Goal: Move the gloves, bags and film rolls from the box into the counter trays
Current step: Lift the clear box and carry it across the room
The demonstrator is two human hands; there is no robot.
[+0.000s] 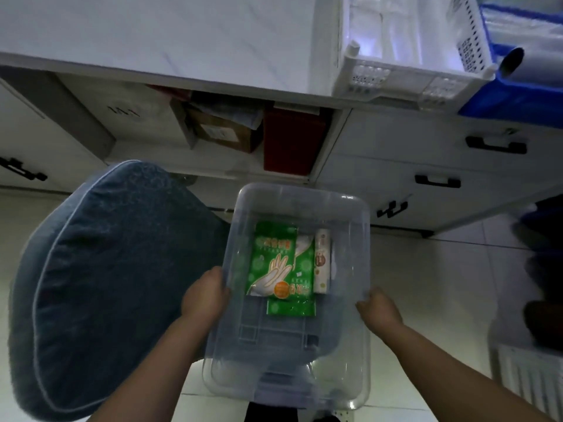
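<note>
I hold a clear plastic box (359, 354) in front of me, below the counter. My left hand (205, 295) grips its left rim and my right hand (379, 307) grips its right rim. Inside lie two green packs of gloves (275, 260), one overlapping the other, and a white roll pack (322, 264) beside them on the right. On the counter at the top right stands a white perforated tray (405, 76) with clear items in it. A blue tray (518, 95) to its right holds a film roll (511, 60).
A blue cushioned chair (100, 284) is close on the left, touching the box's left side. White cabinet drawers with black handles (437, 180) run under the marble counter (170, 35). An open shelf holds a red box (291, 144) and cardboard boxes. Dark objects stand at right.
</note>
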